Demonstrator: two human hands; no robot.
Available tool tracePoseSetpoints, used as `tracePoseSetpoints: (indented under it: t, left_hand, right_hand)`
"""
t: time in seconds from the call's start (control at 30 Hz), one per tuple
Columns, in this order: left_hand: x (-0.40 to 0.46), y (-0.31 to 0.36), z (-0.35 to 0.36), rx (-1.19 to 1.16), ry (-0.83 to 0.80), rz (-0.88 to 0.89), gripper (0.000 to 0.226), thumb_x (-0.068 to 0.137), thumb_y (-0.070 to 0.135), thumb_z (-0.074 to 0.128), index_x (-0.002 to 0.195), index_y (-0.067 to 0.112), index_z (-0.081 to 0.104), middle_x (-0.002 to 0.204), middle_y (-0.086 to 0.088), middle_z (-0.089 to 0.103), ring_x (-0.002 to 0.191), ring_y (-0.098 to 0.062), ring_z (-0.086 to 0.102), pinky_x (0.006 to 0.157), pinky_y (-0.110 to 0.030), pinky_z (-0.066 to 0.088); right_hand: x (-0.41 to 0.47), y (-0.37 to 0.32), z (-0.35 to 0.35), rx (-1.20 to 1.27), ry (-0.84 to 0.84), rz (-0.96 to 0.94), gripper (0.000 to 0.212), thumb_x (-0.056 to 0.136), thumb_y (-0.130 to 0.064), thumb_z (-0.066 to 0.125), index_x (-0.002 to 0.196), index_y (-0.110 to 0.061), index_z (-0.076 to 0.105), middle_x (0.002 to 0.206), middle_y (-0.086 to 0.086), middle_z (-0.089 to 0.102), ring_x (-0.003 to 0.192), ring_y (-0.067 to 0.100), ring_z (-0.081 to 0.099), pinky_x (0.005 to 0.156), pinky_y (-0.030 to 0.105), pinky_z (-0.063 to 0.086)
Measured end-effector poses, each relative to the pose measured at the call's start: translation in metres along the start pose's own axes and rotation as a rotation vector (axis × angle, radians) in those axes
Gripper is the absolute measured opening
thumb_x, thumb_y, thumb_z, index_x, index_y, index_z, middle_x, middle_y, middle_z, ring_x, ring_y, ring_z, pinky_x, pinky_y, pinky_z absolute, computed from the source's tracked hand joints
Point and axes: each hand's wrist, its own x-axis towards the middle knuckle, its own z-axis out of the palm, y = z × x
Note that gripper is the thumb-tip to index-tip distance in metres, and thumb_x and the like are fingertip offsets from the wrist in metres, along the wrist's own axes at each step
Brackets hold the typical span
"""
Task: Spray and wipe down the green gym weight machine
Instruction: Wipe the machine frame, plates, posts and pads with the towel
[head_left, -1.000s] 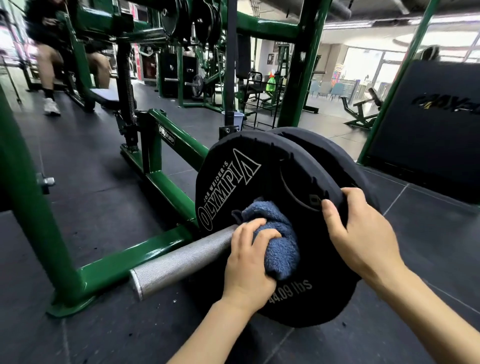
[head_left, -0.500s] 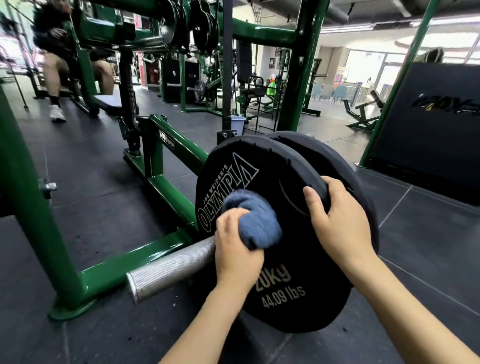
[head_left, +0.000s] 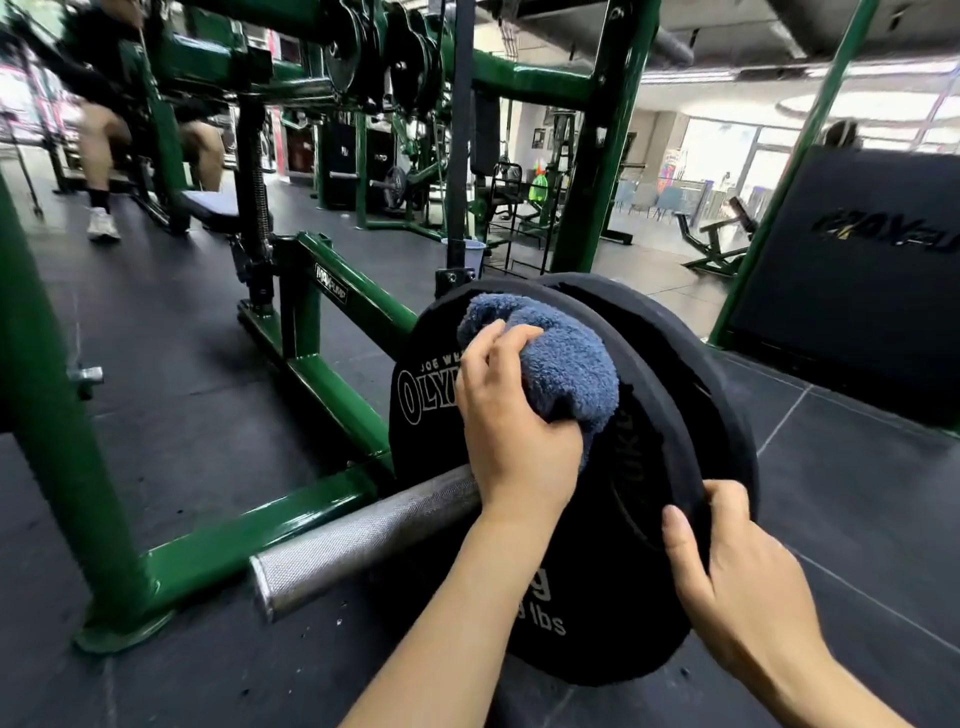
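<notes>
A black Olympia weight plate sits on a knurled silver sleeve of the green weight machine. A second black plate stands right behind it. My left hand grips a bunched blue towel and presses it against the upper face of the front plate. My right hand grips the front plate's rim at the lower right, thumb on the face and fingers curled round the edge. No spray bottle is in view.
Green frame posts rise at the left and behind the plates. A black padded board leans at the right. A person sits on a machine at the far left. Dark rubber floor surrounds the machine.
My left hand has carried the towel up the plate's face from near the hub to the top. My right hand has slid down the rim from the upper right to the lower right.
</notes>
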Motion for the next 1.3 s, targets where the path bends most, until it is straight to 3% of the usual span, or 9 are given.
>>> tracePoseSetpoints:
  t: [0.07, 0.13, 0.3, 0.57, 0.67, 0.87, 1.03, 1.17, 1.3]
  left_hand:
    - [-0.006, -0.012, 0.005, 0.004, -0.061, 0.055, 0.063, 0.06, 0.002, 0.065, 0.115, 0.028, 0.051, 0.134, -0.004, 0.045, 0.125, -0.022, 0.044, 0.11, -0.024, 0.028]
    - [-0.019, -0.032, 0.003, 0.06, -0.12, 0.07, 0.065, 0.06, 0.004, 0.067, 0.114, 0.032, 0.047, 0.134, -0.004, 0.045, 0.123, -0.022, 0.044, 0.109, -0.022, 0.028]
    - [-0.041, -0.05, -0.022, 0.299, -0.306, -0.17, 0.066, 0.063, -0.003, 0.061, 0.117, 0.034, 0.052, 0.131, 0.011, 0.038, 0.121, -0.018, 0.039, 0.102, -0.036, 0.038]
    - [0.004, 0.024, 0.006, 0.085, -0.033, 0.14, 0.058, 0.061, 0.003, 0.062, 0.114, 0.023, 0.057, 0.133, -0.002, 0.046, 0.123, -0.024, 0.043, 0.106, -0.03, 0.033]
    - [-0.001, -0.003, 0.015, 0.058, 0.009, 0.112, 0.056, 0.064, 0.006, 0.06, 0.115, 0.027, 0.051, 0.134, -0.005, 0.046, 0.123, -0.023, 0.044, 0.108, -0.025, 0.029]
    - [-0.005, -0.051, -0.016, 0.342, -0.215, -0.369, 0.066, 0.069, -0.001, 0.058, 0.127, 0.03, 0.048, 0.137, 0.004, 0.037, 0.12, -0.026, 0.042, 0.096, -0.034, 0.039]
    - [-0.002, -0.043, -0.024, 0.308, -0.197, -0.32, 0.065, 0.068, -0.002, 0.059, 0.123, 0.031, 0.052, 0.134, 0.006, 0.041, 0.118, -0.024, 0.046, 0.093, -0.034, 0.043]
    - [0.01, -0.027, -0.013, 0.091, 0.014, -0.246, 0.063, 0.062, -0.008, 0.057, 0.117, 0.023, 0.056, 0.13, 0.001, 0.045, 0.117, -0.024, 0.049, 0.099, -0.028, 0.039]
    - [0.002, -0.032, 0.0, 0.159, -0.062, -0.138, 0.063, 0.064, -0.006, 0.061, 0.121, 0.02, 0.055, 0.136, -0.003, 0.043, 0.123, -0.025, 0.043, 0.101, -0.017, 0.026]
  right_hand:
    - [0.005, 0.002, -0.001, -0.015, 0.032, -0.037, 0.068, 0.09, -0.064, 0.023, 0.121, -0.008, 0.048, 0.068, 0.006, 0.057, 0.081, 0.04, 0.064, 0.059, 0.036, 0.032]
    - [0.017, -0.005, -0.004, 0.008, 0.093, -0.077, 0.072, 0.086, -0.064, 0.025, 0.127, -0.01, 0.047, 0.099, 0.014, 0.068, 0.096, 0.039, 0.063, 0.068, 0.035, 0.036]
    - [0.055, -0.047, -0.007, 0.162, 0.231, -0.21, 0.055, 0.092, -0.043, 0.035, 0.136, -0.011, 0.047, 0.132, 0.007, 0.058, 0.12, 0.026, 0.053, 0.094, 0.037, 0.04]
    - [0.07, -0.047, 0.009, 0.252, 0.237, -0.28, 0.053, 0.088, -0.023, 0.035, 0.139, -0.017, 0.048, 0.137, 0.002, 0.056, 0.123, 0.024, 0.052, 0.099, 0.039, 0.042]
    - [0.066, -0.036, 0.012, 0.204, 0.263, -0.271, 0.05, 0.093, -0.023, 0.035, 0.14, -0.01, 0.046, 0.138, 0.01, 0.054, 0.124, 0.029, 0.051, 0.102, 0.035, 0.037]
    - [0.059, -0.034, 0.012, 0.163, 0.268, -0.292, 0.044, 0.1, -0.019, 0.041, 0.14, 0.0, 0.044, 0.135, 0.018, 0.054, 0.122, 0.037, 0.052, 0.1, 0.044, 0.042]
    - [0.048, -0.024, 0.005, 0.18, 0.193, -0.255, 0.044, 0.097, -0.014, 0.051, 0.139, -0.004, 0.045, 0.134, 0.012, 0.054, 0.125, 0.022, 0.045, 0.097, 0.015, 0.026]
    - [0.033, -0.016, 0.001, 0.212, 0.165, -0.205, 0.043, 0.095, -0.013, 0.053, 0.136, -0.004, 0.046, 0.131, 0.011, 0.053, 0.122, 0.018, 0.044, 0.097, 0.024, 0.033]
    - [0.02, -0.011, 0.004, 0.249, 0.172, -0.14, 0.042, 0.094, -0.017, 0.055, 0.134, -0.008, 0.046, 0.127, 0.006, 0.052, 0.115, 0.02, 0.051, 0.087, 0.028, 0.036]
